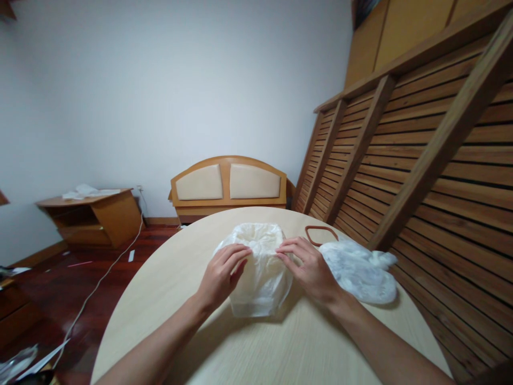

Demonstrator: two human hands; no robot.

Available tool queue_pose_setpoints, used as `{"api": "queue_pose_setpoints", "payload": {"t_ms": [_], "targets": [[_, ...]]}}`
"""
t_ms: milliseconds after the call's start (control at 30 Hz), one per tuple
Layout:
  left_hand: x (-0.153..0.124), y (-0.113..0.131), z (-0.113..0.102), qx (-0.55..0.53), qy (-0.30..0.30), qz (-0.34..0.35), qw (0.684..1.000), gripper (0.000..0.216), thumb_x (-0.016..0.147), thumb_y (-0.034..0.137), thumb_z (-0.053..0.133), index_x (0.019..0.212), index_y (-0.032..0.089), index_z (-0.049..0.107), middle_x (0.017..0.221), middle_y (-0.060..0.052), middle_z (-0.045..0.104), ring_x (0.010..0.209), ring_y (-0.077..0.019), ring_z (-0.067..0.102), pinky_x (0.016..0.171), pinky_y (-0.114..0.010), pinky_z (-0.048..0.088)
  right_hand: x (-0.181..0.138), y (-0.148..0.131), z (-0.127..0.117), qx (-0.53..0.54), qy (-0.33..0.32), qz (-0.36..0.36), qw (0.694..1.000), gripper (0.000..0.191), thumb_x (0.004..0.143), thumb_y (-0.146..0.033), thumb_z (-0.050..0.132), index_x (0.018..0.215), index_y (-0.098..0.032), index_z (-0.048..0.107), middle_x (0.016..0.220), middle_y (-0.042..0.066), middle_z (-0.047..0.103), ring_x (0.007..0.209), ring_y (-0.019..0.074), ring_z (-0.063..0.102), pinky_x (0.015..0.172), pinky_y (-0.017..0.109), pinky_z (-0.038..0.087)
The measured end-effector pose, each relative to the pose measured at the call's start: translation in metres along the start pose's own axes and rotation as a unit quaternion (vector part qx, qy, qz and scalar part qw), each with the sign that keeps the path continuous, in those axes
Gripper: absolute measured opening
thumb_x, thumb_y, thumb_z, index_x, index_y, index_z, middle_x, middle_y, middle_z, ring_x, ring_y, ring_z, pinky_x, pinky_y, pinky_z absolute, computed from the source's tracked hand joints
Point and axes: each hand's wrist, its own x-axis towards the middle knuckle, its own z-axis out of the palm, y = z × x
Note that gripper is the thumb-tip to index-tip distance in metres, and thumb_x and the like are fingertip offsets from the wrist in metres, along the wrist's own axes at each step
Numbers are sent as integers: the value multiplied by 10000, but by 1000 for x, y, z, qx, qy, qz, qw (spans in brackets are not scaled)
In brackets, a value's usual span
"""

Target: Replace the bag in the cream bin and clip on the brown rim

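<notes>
A thin white plastic bag (262, 286) is draped over an upright container on the table, with its open mouth at the top. What the container looks like is mostly hidden by the bag. At the left of the near rim, my left hand (224, 270) pinches the bag's edge between bent fingers and thumb. My right hand (306, 267) grips the same edge a short way to the right, its fingertips on the film. Just beyond that hand lie a brown rounded-square ring (321, 227) and a crumpled bundle of white plastic bags (360, 270).
The round pale table (180, 331) carries all of this. A wooden slatted frame (401, 160) leans close along the right side. Behind the table stands a padded headboard (230, 182); at left, a low cabinet (116, 222) and a white cable (100, 280) on the floor.
</notes>
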Motion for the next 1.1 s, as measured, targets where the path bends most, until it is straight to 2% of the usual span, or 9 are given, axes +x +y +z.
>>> {"api": "queue_pose_setpoints", "payload": {"t_ms": [233,500,633,767,967,1100], "targets": [[0,-7,-3,3,28,-14,1000,180,920,129,615,1082,203,646,1015,-66,726,993,-179,694,876,-317,592,-2,11,1,-39,1,-28,999,75,971,-180,565,990,-214,629,947,59,668,922,207,655,825,358,554],[0,-8,-5,1,30,-19,999,173,912,115,622,1059,205,640,999,-65,718,1007,-186,683,877,-333,590,-8,35,-6,-82,-18,-43,996,69,964,-155,529,976,-202,578,1045,94,666,1003,243,651,871,427,547],[1,-7,-5,-10,27,-6,1000,186,900,99,636,1055,203,637,997,-66,714,995,-180,676,870,-327,585,-6,28,-7,-72,-2,-27,997,96,940,-171,552,1028,-195,582,1105,108,660,1072,259,627,918,456,526],[3,-4,-5,-17,27,5,999,175,893,88,640,1021,206,649,993,-67,708,985,-178,674,856,-322,583,-3,9,-4,-60,-20,-43,997,268,925,-253,628,1185,-201,588,1187,113,645,1121,270,606,952,471,510],[3,-1,-5,-12,21,2,1000,139,899,87,624,958,208,655,1034,-79,708,1008,-191,683,841,-325,590,-5,3,2,-45,-11,-26,999,90,939,-211,624,1009,-242,670,1093,70,669,1035,236,633,897,432,536],[2,-2,-5,-20,27,-13,999,117,914,104,613,971,204,631,1022,-73,715,991,-180,699,849,-310,596,-5,10,0,-19,2,-5,1000,84,941,-203,619,952,-252,687,1035,56,672,985,218,649,848,395,556]]}}
